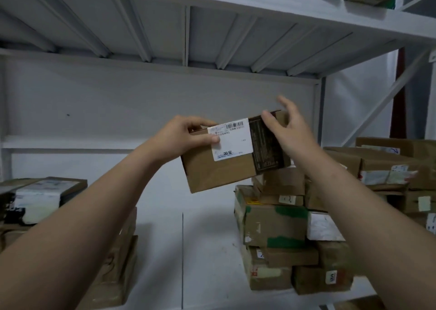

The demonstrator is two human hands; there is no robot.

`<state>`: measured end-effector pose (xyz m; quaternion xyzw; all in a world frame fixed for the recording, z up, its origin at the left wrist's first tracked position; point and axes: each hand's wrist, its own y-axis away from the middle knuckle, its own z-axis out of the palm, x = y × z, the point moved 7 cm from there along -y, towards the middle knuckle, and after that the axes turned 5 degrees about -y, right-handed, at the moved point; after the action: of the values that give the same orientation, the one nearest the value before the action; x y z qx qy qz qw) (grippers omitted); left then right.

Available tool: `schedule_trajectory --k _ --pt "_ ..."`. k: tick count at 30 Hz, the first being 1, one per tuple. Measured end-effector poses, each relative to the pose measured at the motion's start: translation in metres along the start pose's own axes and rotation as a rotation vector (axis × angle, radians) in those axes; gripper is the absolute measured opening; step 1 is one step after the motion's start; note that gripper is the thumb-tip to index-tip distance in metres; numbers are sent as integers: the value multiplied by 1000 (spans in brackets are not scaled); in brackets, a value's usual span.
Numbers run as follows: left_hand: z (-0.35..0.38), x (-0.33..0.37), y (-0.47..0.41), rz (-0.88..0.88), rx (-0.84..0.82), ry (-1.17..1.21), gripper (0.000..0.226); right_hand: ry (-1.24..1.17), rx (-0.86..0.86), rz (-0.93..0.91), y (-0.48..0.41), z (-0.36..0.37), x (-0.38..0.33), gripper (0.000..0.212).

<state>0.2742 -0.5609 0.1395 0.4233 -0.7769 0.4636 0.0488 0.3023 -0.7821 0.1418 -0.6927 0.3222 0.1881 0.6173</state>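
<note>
Above the white shelf (207, 239), you are holding the cardboard box (219, 175) up in the air, tilting it so its right end is sitting higher. Your left hand (184, 137) is gripping the left end, with the thumb pressing on the edge of the white label (232, 142) and the fingers curling over the top. Your right hand (290, 132) is lying open at the dark-printed right end, fingers spread. Whether the palm is touching is hard to tell. You are probably checking the label before placing the box. One hand is carrying nearly all the weight, so try wrapping your right fingers round the far corner before turning it. Avoid covering the barcode with your thumb, and mind the stack of parcels (273, 224) sitting unevenly just below on the right.
</note>
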Motion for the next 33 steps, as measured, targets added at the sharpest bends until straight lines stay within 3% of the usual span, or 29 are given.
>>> schedule_trajectory --k 3,5,11,13,16,20,22,25,27,33 --pt "-9 -11 2 -27 116 -41 31 -77 3 -23 1 7 7 23" --pt "-16 -19 5 -66 199 -84 33 -128 37 -23 2 13 12 16" --pt "-33 -31 25 -109 257 -143 44 -174 31 2 8 38 13 13" --pt "-45 -39 43 -125 280 -44 44 -261 23 -14 15 48 11 11" --pt "-58 -61 87 -171 270 177 25 -416 4 11 30 70 18 17" --pt "-74 -79 146 -96 359 175 36 -571 -73 71 55 121 36 27" --pt "-80 -82 168 -43 402 -21 44 -571 -69 185 65 150 52 28" --pt "-72 -80 189 81 366 -608 51 -740 -84 647 88 201 75 23" --pt "-58 -80 200 237 306 -926 43 -842 -160 822 103 234 74 25" --pt "-43 -93 221 345 211 -1155 34 -757 -284 768 120 293 69 33"
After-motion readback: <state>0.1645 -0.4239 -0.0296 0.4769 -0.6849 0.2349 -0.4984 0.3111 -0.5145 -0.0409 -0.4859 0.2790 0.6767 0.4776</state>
